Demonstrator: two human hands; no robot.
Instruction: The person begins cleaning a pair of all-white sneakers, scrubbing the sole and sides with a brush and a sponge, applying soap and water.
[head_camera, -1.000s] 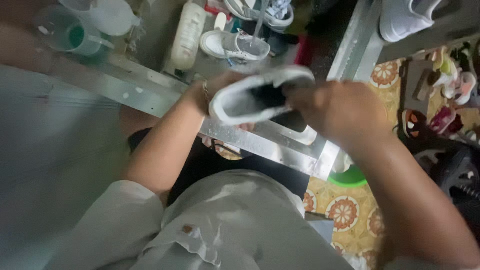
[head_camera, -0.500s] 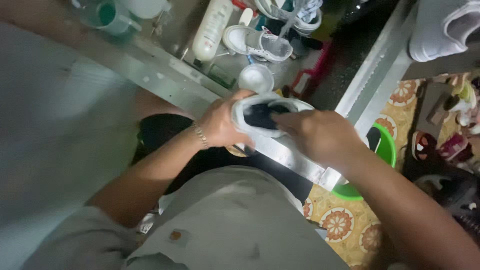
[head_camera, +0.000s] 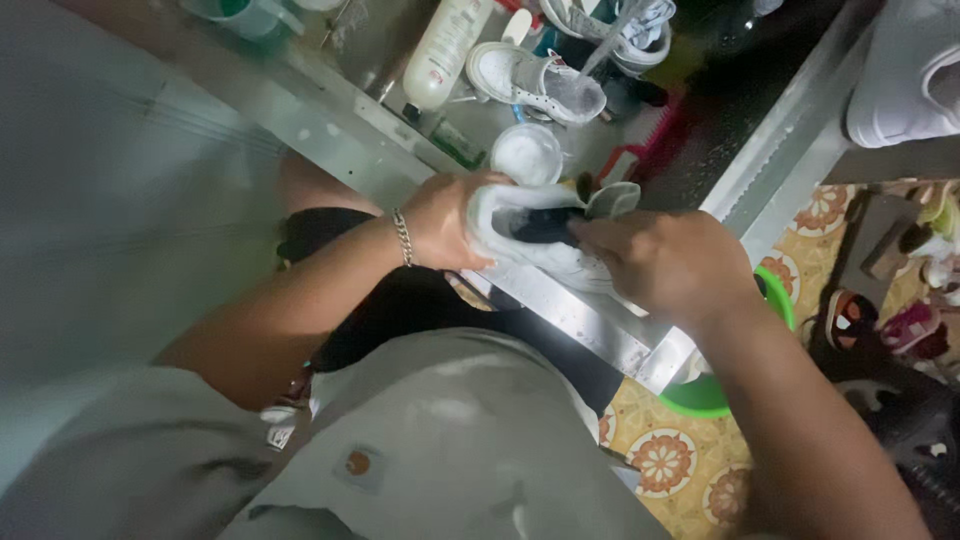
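Two hands hold one white shoe (head_camera: 545, 235) over the metal worktop (head_camera: 330, 110), just above its near edge. Largest is that worktop, running from upper left down to the right, with a patterned floor (head_camera: 690, 460) and a green basin (head_camera: 775, 300) beyond its corner. On it lie another white shoe (head_camera: 535, 80), a white bottle (head_camera: 445, 45) and a small round tub (head_camera: 527, 155), all close behind the held shoe. The left hand (head_camera: 450, 220) wraps the heel, fingers curled tight around it. The right hand (head_camera: 665, 265) pinches the shoe's opening, fingers closed on the collar beside the raised tongue.
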